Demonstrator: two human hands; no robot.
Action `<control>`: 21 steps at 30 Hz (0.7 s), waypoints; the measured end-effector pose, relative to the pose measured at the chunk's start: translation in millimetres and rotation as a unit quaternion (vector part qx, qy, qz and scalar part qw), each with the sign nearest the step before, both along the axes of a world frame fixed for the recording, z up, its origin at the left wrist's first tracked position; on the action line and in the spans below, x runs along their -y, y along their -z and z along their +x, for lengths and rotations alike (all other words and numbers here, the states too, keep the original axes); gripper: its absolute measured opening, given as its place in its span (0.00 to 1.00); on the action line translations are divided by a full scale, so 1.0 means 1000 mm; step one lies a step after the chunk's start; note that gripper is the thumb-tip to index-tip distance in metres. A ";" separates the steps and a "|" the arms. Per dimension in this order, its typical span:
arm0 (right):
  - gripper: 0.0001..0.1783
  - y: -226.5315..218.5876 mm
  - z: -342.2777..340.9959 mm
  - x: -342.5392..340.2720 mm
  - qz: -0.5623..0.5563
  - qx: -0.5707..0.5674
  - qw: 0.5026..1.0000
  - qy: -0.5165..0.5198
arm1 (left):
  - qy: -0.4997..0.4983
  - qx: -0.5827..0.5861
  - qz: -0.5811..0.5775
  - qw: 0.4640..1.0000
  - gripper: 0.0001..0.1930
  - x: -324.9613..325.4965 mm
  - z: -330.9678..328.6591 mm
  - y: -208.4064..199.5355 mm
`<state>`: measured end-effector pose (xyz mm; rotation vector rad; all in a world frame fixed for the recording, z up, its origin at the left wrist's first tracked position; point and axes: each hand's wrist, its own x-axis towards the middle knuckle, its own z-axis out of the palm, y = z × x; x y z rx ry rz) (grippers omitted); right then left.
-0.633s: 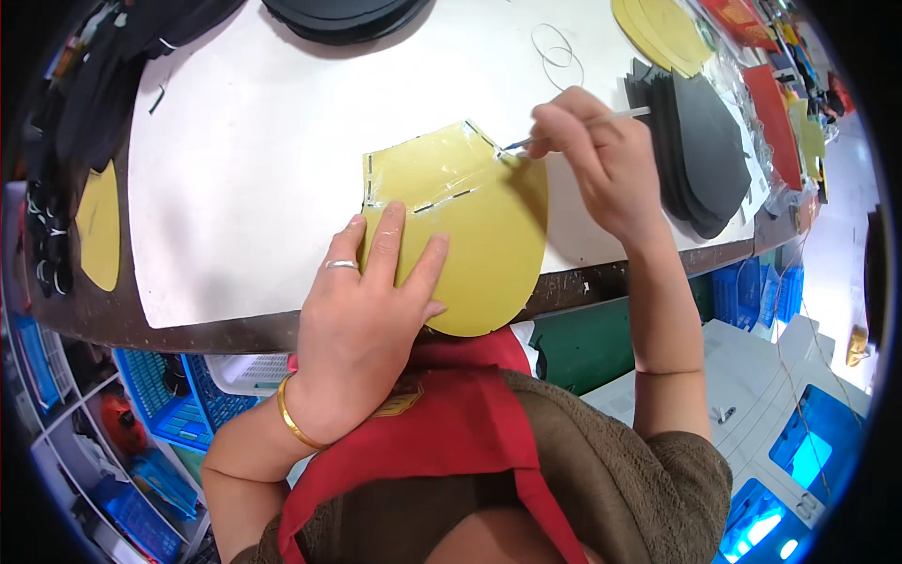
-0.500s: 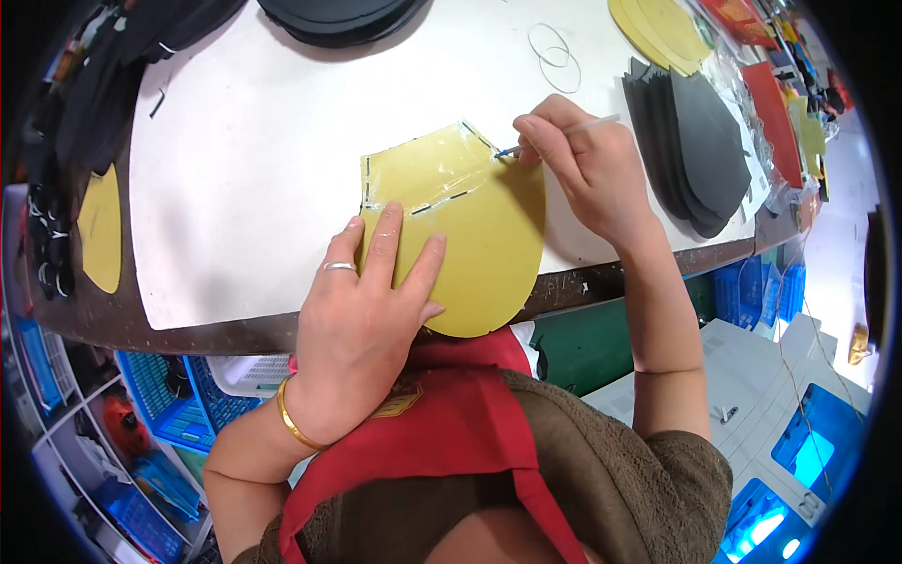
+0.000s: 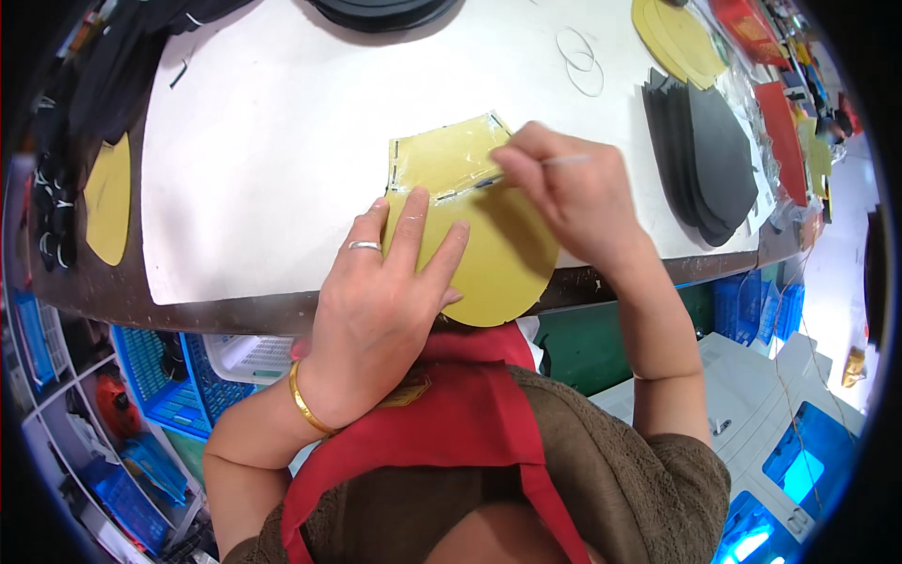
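A yellow template (image 3: 507,273) with a rounded lower end and dark slits lies over the table's front edge. My left hand (image 3: 376,291) presses on its left part with spread fingers and holds nothing. In my right hand (image 3: 578,193) is a thin pen with a clear barrel (image 3: 567,160), pinched between thumb and fingers. Its point meets the slanting row of slits across the template, partly blurred. Whitish smears mark the template's upper part. A narrow black edge shows along its left side; what lies underneath is mostly hidden.
On the white tabletop (image 3: 254,188), a stack of black pieces (image 3: 719,169) stands at right and another black stack (image 3: 385,11) at the far edge. Two thin rings (image 3: 583,70) lie beyond my right hand. More yellow templates (image 3: 672,38) are at far right, one (image 3: 108,202) at left.
My right hand has brought the pen from the slits on the upper right edge down to the slanting row. My left hand stays spread on the template. The whole view has shifted slightly.
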<state>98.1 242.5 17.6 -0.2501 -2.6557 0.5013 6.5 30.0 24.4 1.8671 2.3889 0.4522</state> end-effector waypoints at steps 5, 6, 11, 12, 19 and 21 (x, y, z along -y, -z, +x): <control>0.14 -0.024 0.005 -0.021 -0.222 0.004 0.973 0.058 | -0.005 -0.014 0.009 1.000 0.34 -0.002 -0.002 -0.001; 0.14 -0.019 0.005 -0.025 -0.271 0.028 0.955 0.115 | 0.001 -0.017 0.011 1.000 0.34 -0.004 -0.001 -0.002; 0.15 -0.020 0.012 -0.024 -0.077 0.172 0.980 0.066 | 0.020 -0.031 0.018 0.999 0.32 -0.004 -0.002 0.001; 0.14 -0.025 0.019 -0.024 -0.138 0.153 0.976 0.064 | 0.036 -0.035 0.020 0.999 0.31 -0.004 -0.004 0.001; 0.19 -0.063 0.167 -0.173 -0.260 -0.059 0.884 0.384 | 0.053 -0.101 0.223 0.968 0.24 -0.059 -0.098 0.008; 0.21 -0.060 0.219 -0.221 -0.193 -0.023 0.884 0.426 | -0.002 -0.161 0.239 0.957 0.27 -0.101 -0.129 0.009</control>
